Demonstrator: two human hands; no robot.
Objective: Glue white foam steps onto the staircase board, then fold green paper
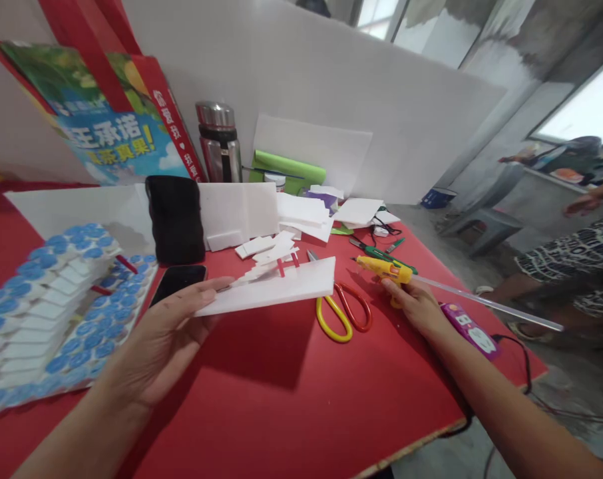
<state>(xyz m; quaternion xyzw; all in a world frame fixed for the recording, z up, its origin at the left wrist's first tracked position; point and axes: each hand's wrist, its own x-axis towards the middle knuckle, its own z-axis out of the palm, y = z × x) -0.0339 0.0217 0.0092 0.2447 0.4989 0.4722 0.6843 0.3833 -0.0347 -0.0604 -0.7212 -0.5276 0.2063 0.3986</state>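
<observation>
My left hand (179,319) pinches the left end of a white foam board (286,283) and holds it above the red table. Small white strips, stepped like stairs, and little red posts (288,263) stand on the board. On the right, my right hand (406,296) grips a yellow hot glue gun (385,268), its nozzle pointing left. A long clear glue stick (491,303) sticks out of the gun's back. Between the hands lie scissors (339,316) with one yellow and one red handle.
At the left is a white stair model (46,319) edged with blue rosettes. A phone (179,283), black case (176,219), steel thermos (220,143) and foam scraps (306,213) lie farther back. A purple power strip (468,329) sits by the right edge. Another person (566,253) is at far right.
</observation>
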